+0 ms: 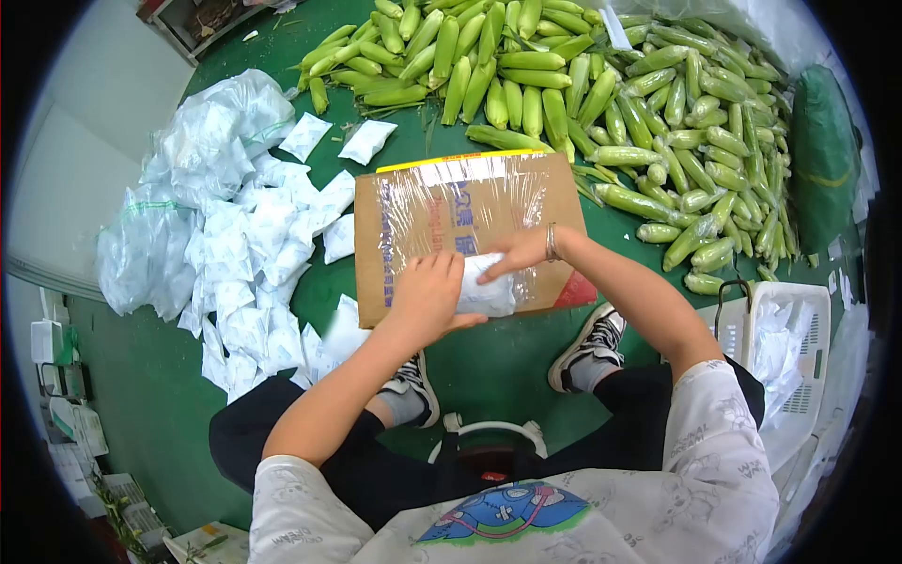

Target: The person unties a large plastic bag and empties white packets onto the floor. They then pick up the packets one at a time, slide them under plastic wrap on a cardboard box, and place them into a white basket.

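My left hand [427, 299] and my right hand [521, 252] both grip a small white packet [487, 291] above the near edge of a flat cardboard box [451, 221] wrapped in clear film. The left hand cups the packet's left end from below; the right hand presses on its top right, a ring on one finger. The box lies on the green floor [489, 362] in front of my feet.
A heap of white packets [254, 254] and clear bags holding more [221, 132] lie to the left. A large pile of green corn cobs [601, 94] spreads behind and right of the box. A white plastic basket [785, 348] stands at the right.
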`<state>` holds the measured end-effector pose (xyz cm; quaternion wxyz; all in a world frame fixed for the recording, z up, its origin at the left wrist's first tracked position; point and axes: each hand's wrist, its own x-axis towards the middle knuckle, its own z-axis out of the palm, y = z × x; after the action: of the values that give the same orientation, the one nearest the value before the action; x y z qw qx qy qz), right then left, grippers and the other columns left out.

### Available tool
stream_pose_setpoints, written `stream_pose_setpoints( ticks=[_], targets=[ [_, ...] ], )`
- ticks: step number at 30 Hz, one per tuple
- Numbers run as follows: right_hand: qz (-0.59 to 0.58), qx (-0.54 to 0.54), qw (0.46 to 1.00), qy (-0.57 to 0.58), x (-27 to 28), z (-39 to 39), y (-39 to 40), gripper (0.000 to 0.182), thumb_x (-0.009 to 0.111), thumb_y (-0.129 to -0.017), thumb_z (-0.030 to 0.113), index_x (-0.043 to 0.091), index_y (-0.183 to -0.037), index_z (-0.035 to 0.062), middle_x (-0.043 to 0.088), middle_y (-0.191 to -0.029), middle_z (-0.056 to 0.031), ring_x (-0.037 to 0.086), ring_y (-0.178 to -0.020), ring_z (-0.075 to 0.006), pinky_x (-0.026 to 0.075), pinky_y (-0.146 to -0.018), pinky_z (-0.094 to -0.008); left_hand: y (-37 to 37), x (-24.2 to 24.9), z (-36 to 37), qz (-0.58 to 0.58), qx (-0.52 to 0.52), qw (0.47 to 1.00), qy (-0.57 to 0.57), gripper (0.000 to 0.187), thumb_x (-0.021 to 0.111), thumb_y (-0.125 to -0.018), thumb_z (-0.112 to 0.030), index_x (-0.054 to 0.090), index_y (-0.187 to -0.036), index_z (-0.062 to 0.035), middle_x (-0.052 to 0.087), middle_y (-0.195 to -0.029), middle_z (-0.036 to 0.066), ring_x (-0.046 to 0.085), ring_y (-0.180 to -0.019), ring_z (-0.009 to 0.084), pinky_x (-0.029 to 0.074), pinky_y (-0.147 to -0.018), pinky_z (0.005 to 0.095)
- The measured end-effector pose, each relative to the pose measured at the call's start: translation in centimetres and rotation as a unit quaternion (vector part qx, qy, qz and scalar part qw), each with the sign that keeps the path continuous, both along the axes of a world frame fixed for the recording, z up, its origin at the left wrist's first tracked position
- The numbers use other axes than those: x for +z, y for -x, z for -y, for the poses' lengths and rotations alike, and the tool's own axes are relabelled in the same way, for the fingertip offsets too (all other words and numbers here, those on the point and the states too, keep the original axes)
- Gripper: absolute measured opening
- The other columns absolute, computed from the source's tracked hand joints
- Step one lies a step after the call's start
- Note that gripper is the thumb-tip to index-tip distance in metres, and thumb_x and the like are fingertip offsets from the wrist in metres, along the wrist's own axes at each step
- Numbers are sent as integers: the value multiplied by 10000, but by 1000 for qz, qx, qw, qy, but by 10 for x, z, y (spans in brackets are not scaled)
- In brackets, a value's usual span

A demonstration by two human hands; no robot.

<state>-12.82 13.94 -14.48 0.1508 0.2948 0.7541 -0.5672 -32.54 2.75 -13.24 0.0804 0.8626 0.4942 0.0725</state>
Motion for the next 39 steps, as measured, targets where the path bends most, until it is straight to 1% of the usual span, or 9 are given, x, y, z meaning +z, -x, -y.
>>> stream_pose_setpoints(
  ticks=[10, 19, 21, 23, 26, 30, 32, 36, 39],
  targets=[
    [-76, -58, 995, 40, -82, -17, 7, 461, 372, -994, 374, 428, -1403, 168, 439, -1421, -110, 401, -1302, -244, 279, -1093, -307, -21, -83, -38, 290, 30, 930, 223, 484, 550, -892, -422, 659, -878, 49, 653, -785, 191, 640, -711, 302, 490, -668, 389],
    [-160, -94, 954, -234, -64, 65, 5, 610, 442, -949, 420, 312, -1446, 91, 397, -1428, -176, 376, -1296, -337, 259, -1097, -409, -89, -89, 185, 379, -81, 413, 824, 418, 429, -984, -272, 501, -1310, -20, 571, -1262, 47, 536, -1080, 112, 398, -966, 272],
    [-192, -120, 960, -166, -37, 106, -13, 593, 467, -942, 415, 372, -1408, 61, 497, -1327, -203, 469, -1209, -353, 290, -1083, -395, -90, -67, 189, 431, -107, 687, 576, 380, 469, -969, -271, 545, -1225, 0, 613, -1096, 100, 598, -957, 139, 483, -827, 290],
    [-279, -118, 924, 232, -16, 144, -34, 505, 487, -940, 378, 480, -1306, 29, 607, -1155, -207, 574, -1082, -324, 388, -1003, -390, -89, -74, 174, 605, 19, 510, 611, 501, 415, -953, -391, 500, -1258, -2, 582, -1125, 163, 597, -964, 218, 500, -812, 353],
    [-196, -426, 871, -147, -19, 186, -37, 443, 421, -973, 370, 593, -885, -30, 645, -790, -182, 629, -766, -219, 484, -735, -376, -71, -93, 138, 736, 41, 114, 666, 688, 335, -929, -571, 433, -1307, -4, 535, -1168, 257, 596, -976, 336, 524, -791, 447],
    [-124, -586, 787, -148, -55, 168, -34, 449, 418, -970, 380, 588, -932, -34, 584, -599, -204, 614, -678, -223, 474, -584, -403, -75, -26, 145, 803, 273, 307, 431, 658, 332, -964, -526, 373, -1334, 17, 494, -1214, 314, 560, -1061, 353, 457, -913, 440],
    [12, -487, 818, -307, -12, 194, 1, 386, 472, -948, 332, 545, -1121, -5, 632, -808, -260, 599, -638, -305, 483, -585, -442, -83, -52, 159, 452, 514, 728, 19, 579, 380, -979, -412, 369, -1302, 68, 527, -1158, 316, 542, -1076, 382, 419, -928, 417],
    [43, -276, 854, -440, 50, 236, 35, 456, 551, -891, 264, 453, -1270, 29, 554, -1129, -322, 607, -848, -386, 496, -753, -461, -51, -100, 122, 524, 535, 657, -83, 442, 403, -970, -314, 479, -1165, 76, 575, -1069, 283, 569, -1059, 375, 444, -873, 440],
    [29, -166, 818, -550, 39, 261, 23, 455, 630, -806, 239, 544, -1194, 20, 397, -1374, -248, 558, -989, -378, 450, -892, -440, -19, -96, 119, 649, 325, 507, 464, 404, 439, -948, -328, 570, -1135, 5, 641, -1006, 179, 618, -991, 261, 483, -811, 452]
  ],
)
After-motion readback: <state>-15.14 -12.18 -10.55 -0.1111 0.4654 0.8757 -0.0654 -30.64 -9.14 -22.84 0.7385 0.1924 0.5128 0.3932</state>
